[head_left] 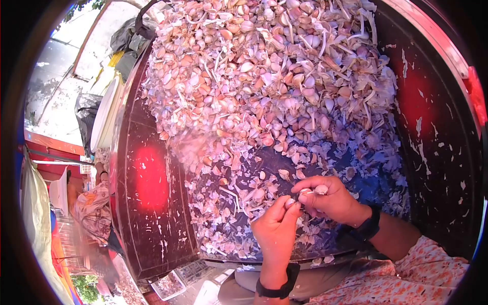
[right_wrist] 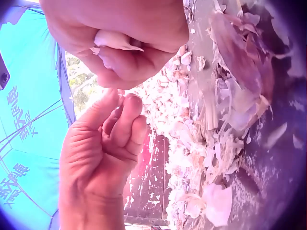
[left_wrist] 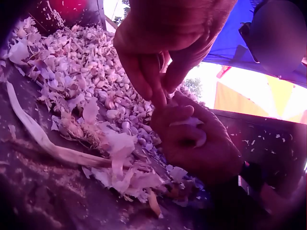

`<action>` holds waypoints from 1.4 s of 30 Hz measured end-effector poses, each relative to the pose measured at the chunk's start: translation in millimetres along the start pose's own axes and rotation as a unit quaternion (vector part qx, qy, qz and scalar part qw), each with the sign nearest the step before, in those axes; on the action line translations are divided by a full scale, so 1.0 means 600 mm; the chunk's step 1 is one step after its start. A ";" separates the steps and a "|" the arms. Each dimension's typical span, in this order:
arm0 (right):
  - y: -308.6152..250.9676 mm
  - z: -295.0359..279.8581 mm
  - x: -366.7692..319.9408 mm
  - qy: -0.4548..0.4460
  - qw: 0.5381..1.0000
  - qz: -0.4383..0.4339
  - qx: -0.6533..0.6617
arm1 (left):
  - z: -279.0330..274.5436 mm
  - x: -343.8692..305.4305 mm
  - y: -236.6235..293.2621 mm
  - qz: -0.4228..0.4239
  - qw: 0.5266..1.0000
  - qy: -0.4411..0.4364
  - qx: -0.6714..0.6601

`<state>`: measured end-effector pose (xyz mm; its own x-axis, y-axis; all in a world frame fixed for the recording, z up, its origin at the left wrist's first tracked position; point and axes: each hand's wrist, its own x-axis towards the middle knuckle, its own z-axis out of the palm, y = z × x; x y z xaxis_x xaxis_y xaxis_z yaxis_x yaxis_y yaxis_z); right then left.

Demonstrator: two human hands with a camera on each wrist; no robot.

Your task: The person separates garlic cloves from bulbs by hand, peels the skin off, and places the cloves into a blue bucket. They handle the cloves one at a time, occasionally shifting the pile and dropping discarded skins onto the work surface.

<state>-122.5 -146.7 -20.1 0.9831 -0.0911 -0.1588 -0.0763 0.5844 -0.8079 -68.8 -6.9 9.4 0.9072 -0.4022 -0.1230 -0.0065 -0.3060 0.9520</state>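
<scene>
Down around five o'clock in the head view, the left hand [head_left: 274, 231] and right hand [head_left: 333, 202] are meeting tip to tip, fingers pinching narrowly around a small garlic clove [head_left: 290, 203]. The right hand is also cradling pale cloves [right_wrist: 112, 40] in its curled fingers, apparently leaving thumb and forefinger free. The garlic heap [head_left: 254, 66] is rising toward twelve o'clock, likely for easy reach, while papery skins [left_wrist: 120, 143] are littering the nearer surface. Knuckles are mostly hiding that pinched clove; how far it is peeled, nobody can tell.
</scene>
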 end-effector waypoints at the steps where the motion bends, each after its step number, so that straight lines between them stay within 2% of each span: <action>1: -0.005 -0.001 -0.002 0.016 1.000 0.023 0.011 | -0.001 -0.001 0.007 -0.008 1.000 0.010 -0.020; 3: 0.004 -0.006 -0.001 0.027 0.998 0.028 0.059 | -0.006 -0.001 0.020 -0.015 0.999 0.021 -0.039; 5: 0.010 -0.011 0.005 0.038 0.993 0.032 0.105 | -0.014 0.000 0.031 0.095 0.994 -0.019 0.041; 6: 0.010 -0.013 0.009 0.006 0.984 0.047 0.174 | -0.018 0.002 0.042 0.095 0.994 -0.019 0.041; 7: 0.012 -0.014 0.011 -0.027 0.968 0.064 0.241 | -0.024 0.005 0.056 0.127 0.984 -0.028 0.123; 8: 0.012 -0.012 0.012 -0.028 0.968 0.064 0.241 | -0.032 0.013 0.065 0.159 0.965 -0.038 0.205; 9: 0.012 -0.012 0.012 -0.040 0.958 0.085 0.271 | -0.047 0.032 0.055 0.139 0.970 0.008 0.200; 11: 0.016 -0.016 0.013 -0.064 0.941 0.100 0.316 | -0.098 0.089 0.018 0.169 0.944 0.107 0.262; 13: 0.015 -0.015 0.011 -0.068 0.945 0.094 0.307 | -0.161 0.149 -0.036 0.222 0.908 0.136 0.328; 14: 0.014 -0.014 0.013 -0.073 0.948 0.089 0.296 | -0.188 0.175 -0.058 0.222 0.907 0.136 0.330; 16: 0.013 -0.013 0.014 -0.080 0.960 0.076 0.259 | -0.226 0.215 -0.091 0.259 0.844 0.102 0.459; 18: 0.012 -0.014 0.014 -0.086 0.969 0.062 0.221 | -0.238 0.241 -0.106 0.260 0.841 0.068 0.469; 22: -0.001 -0.010 0.013 -0.064 0.986 0.053 0.142 | -0.247 0.275 -0.106 0.261 0.818 -0.019 0.512; 24: -0.003 -0.010 0.012 -0.054 0.994 0.047 0.082 | -0.243 0.285 -0.096 0.292 0.802 -0.037 0.520; 26: -0.006 -0.011 0.012 -0.052 0.995 0.037 0.083 | -0.235 0.280 -0.078 0.288 0.787 -0.093 0.538; 27: -0.007 -0.011 0.013 -0.053 0.995 0.028 0.083 | -0.231 0.278 -0.075 0.340 0.748 -0.098 0.562; 28: -0.007 -0.012 0.014 -0.053 0.995 0.027 0.083 | -0.227 0.273 -0.070 0.340 0.747 -0.098 0.563; 30: -0.005 -0.015 0.014 -0.074 0.989 -0.010 0.124 | -0.215 0.259 -0.056 0.270 0.733 -0.137 0.610; 31: -0.004 -0.016 0.015 -0.075 0.989 -0.010 0.124 | -0.204 0.248 -0.044 0.248 0.731 -0.107 0.627; 32: -0.003 -0.017 0.015 -0.083 0.985 -0.012 0.154 | -0.204 0.244 -0.047 0.247 0.731 -0.106 0.627; 34: 0.001 -0.021 0.017 -0.091 0.978 -0.015 0.185 | -0.209 0.235 -0.058 0.227 0.777 -0.051 0.585; 38: 0.004 -0.025 0.018 -0.082 0.968 -0.012 0.236 | -0.217 0.220 -0.086 0.240 0.791 -0.018 0.563; 40: 0.004 -0.024 0.017 -0.072 0.964 -0.008 0.257 | -0.222 0.209 -0.091 0.130 0.903 0.017 0.409; 41: 0.005 -0.025 0.017 -0.059 0.960 0.002 0.273 | -0.212 0.193 -0.074 0.132 0.902 0.018 0.410; 42: 0.006 -0.026 0.017 -0.047 0.956 0.011 0.289 | -0.190 0.164 -0.035 0.096 0.972 0.027 0.211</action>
<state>-115.1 -158.2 -33.6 0.9950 -0.0174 -0.0986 -0.0185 0.9361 -0.3513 68.5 58.6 9.3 0.8925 -0.4452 0.0717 -0.3401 -0.5602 0.7554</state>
